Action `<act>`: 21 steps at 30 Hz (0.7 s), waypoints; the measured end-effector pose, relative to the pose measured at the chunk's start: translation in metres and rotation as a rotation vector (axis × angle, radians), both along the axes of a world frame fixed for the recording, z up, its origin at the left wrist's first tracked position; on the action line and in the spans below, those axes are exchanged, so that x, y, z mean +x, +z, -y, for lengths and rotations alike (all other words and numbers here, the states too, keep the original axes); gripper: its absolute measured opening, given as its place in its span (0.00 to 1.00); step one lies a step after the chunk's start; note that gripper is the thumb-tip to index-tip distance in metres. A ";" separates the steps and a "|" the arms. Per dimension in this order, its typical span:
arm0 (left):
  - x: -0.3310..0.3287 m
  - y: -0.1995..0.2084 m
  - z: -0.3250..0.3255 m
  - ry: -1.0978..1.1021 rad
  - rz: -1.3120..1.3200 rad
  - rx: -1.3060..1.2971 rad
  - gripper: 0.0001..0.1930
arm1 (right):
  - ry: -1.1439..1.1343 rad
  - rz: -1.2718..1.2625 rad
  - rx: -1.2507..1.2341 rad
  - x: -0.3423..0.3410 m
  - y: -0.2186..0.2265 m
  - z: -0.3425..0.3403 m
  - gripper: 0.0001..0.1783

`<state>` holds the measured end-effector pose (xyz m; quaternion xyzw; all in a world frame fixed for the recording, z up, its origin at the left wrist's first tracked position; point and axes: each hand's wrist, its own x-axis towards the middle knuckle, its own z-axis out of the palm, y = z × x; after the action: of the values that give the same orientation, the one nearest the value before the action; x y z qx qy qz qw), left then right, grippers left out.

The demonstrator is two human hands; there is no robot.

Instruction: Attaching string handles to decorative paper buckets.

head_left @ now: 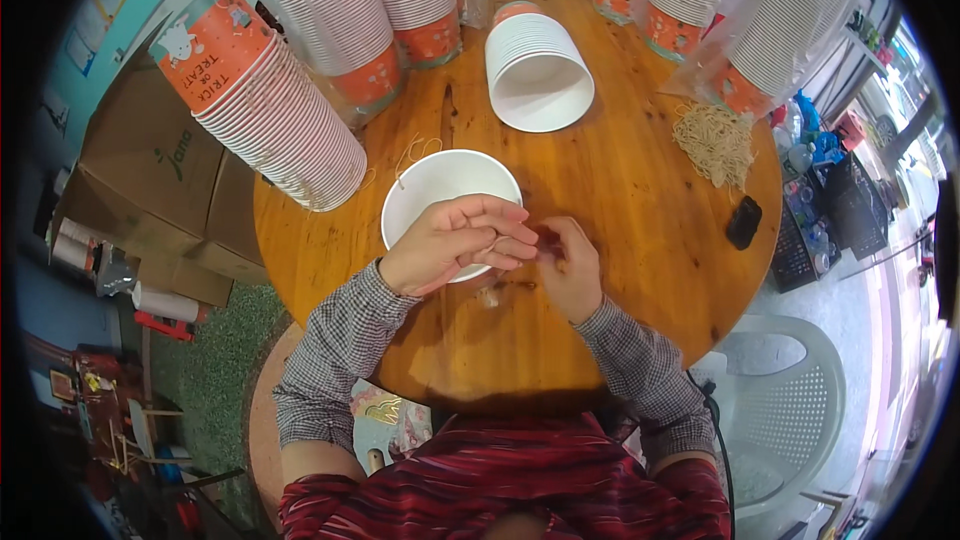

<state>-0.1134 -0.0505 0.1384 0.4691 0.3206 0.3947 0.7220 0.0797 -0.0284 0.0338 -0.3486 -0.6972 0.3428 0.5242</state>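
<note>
My left hand (460, 245) is over the near side of a white paper bucket (425, 185), palm partly up, thumb pressed against the curled fingers. Whatever it pinches is too small to make out. Just right of it, my right hand (575, 275) is closed, thumb and forefinger together, their tips smeared by motion. The two hands' fingertips nearly meet. The bucket stands upright, its mouth facing up, with a thin tan string (405, 155) looped over its far left rim. My left hand hides part of its near wall.
A leaning bucket stack (290, 130) stands left, and another stack (540, 70) lies on its side at the back. Bagged stacks (320, 15) line the far edge. At right lie a tan string pile (715, 145) and a black object (743, 223). A plastic chair (790, 390) stands right.
</note>
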 end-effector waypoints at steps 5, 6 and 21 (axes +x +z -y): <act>0.003 -0.005 0.002 0.142 -0.130 0.052 0.11 | 0.262 -0.366 -0.899 0.001 0.000 -0.018 0.13; -0.002 -0.006 0.006 0.168 -0.151 0.058 0.10 | 0.281 -0.413 -0.955 -0.006 0.005 -0.016 0.13; 0.011 -0.012 0.012 0.120 -0.458 0.450 0.07 | 0.529 -0.515 -1.048 -0.023 0.032 -0.017 0.12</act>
<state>-0.1025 -0.0622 0.1265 0.6737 0.4065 0.3819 0.4848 0.0571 -0.0113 0.0660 -0.2812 -0.3513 0.8286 0.3329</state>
